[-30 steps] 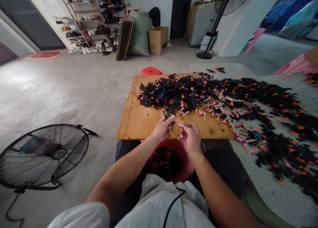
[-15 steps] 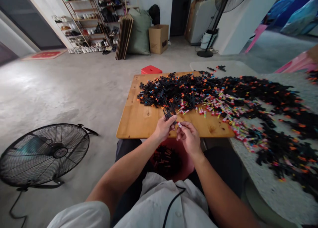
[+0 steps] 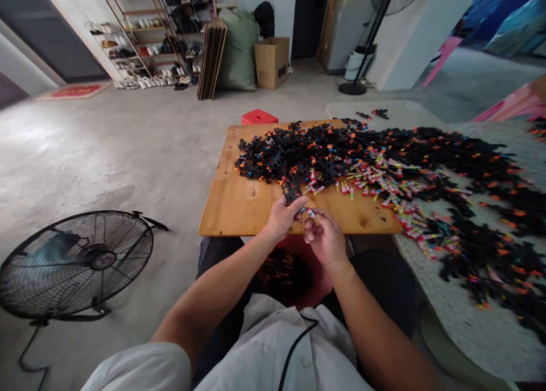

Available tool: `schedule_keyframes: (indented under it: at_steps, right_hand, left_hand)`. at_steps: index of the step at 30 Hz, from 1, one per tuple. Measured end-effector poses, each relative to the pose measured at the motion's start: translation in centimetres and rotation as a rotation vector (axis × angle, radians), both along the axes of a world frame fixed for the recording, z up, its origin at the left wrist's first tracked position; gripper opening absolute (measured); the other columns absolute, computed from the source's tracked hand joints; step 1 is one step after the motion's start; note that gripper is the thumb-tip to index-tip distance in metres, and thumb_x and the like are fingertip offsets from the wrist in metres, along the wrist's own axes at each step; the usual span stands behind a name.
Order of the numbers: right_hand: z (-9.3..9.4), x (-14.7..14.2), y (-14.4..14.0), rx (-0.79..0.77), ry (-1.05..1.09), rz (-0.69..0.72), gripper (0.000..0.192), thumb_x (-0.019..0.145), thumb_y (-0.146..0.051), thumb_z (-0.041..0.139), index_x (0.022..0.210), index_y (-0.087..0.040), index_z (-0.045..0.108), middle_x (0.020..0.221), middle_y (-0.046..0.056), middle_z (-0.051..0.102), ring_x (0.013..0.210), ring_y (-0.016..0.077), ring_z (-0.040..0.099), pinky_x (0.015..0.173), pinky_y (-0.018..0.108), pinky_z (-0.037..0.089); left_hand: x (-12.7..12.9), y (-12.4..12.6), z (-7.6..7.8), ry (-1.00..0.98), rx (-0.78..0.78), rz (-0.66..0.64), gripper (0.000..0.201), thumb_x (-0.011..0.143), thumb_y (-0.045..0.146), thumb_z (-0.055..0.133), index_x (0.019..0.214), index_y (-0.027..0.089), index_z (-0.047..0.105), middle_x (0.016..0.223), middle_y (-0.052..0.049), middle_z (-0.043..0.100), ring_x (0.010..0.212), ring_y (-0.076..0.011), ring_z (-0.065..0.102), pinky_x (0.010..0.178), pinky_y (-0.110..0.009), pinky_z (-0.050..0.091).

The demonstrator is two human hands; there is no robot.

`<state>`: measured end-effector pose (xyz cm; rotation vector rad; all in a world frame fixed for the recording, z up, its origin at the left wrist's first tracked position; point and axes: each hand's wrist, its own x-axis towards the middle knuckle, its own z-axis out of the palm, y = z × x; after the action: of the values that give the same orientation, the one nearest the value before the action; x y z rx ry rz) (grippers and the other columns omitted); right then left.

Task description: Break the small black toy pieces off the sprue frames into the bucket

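My left hand is closed around several black toy guns, whose ends stick out beyond the thumb above the front of the wooden table. Close beside it, my right hand pinches a small red-and-white printed tube. That tube points toward the toy guns; whether it touches them I cannot tell. Behind both hands lies a heap of black toy guns with orange and blue bits. Loose bright tubes are scattered along its right side. Below the hands, a red tub between my legs holds dark pieces.
A grey stone-patterned table adjoins on the right, bearing more black toy guns. A red stool stands behind the wooden table. On the floor at left is a black fan. Farther back stand a cardboard box and shoe racks.
My right hand has shifted slightly right, and more of the tube shows between the hands. My left hand keeps its hold on the toy guns.
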<state>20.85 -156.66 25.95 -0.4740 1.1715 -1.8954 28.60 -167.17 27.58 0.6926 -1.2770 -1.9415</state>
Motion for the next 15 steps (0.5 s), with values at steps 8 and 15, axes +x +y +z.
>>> schedule_keyframes:
  at_steps: [8,15]
  right_hand:
    - [-1.3,-0.4,0.5,0.001,0.182,-0.035,0.024,0.09,-0.042,0.068,0.105,-0.024,0.062,0.069,-0.005,0.067,0.044,0.011,0.053,0.044,0.025,0.044]
    - [-1.6,0.1,1.4,0.067,0.515,-0.122,0.028,0.098,-0.046,0.065,0.111,-0.022,0.064,0.069,-0.004,0.067,0.049,0.0112,0.058,0.049,0.025,0.049]
  left_hand:
    - [0.0,0.1,0.0,-0.077,-0.101,0.062,0.032,0.079,0.04,0.086,0.084,0.017,0.064,0.062,0.004,0.062,0.05,-0.0092,0.056,0.052,-0.022,0.048]
    - [0.1,0.5,-0.3,-0.008,-0.067,0.059,0.044,0.076,0.05,0.087,0.079,0.016,0.06,0.062,0.004,0.061,0.051,-0.007,0.054,0.052,-0.019,0.045]
